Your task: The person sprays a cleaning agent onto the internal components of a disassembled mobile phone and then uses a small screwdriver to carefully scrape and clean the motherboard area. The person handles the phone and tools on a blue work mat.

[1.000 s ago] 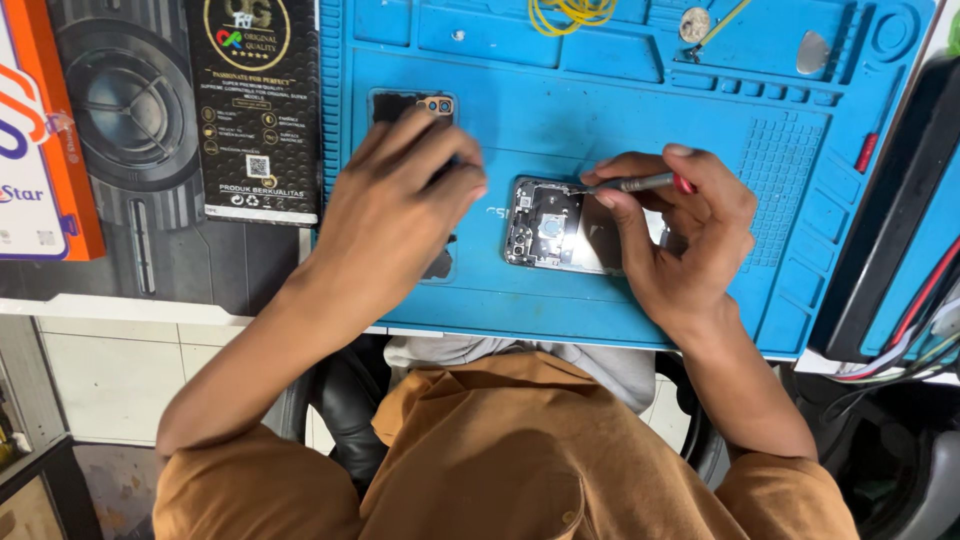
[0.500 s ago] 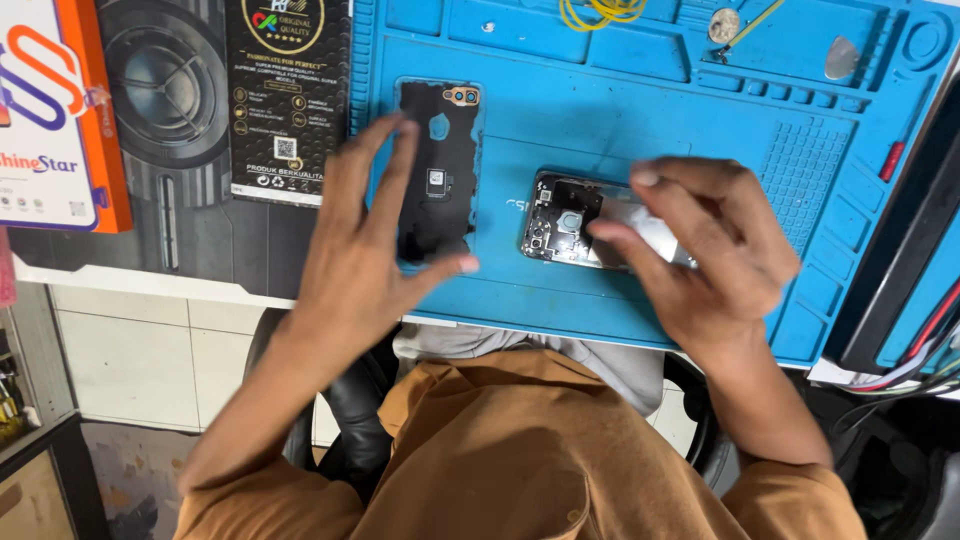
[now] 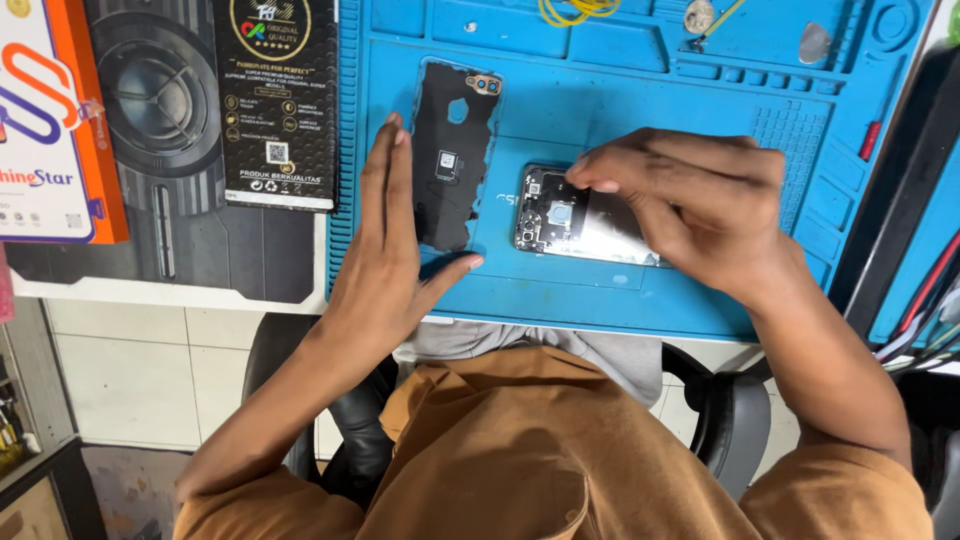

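Nearest the seated person in the brown shirt, at the front edge of the blue work mat, the left hand lies flat and spread, fingers straight, thumb pointing right, gripping nothing. Its fingers rest along the left side of the removed black back cover, which lies inside-up on the mat, apparently set aside to leave room for the work beside it. Just to the right, the opened phone lies face-down with its circuitry exposed; the right hand arches over it, fingertips pinched together at the upper edge, though whether they clamp a small part or tool cannot be told. Farther off, the mat's recessed trays hold a yellow band and a coin-like disc. Printed product boxes lie left on the tabletop.
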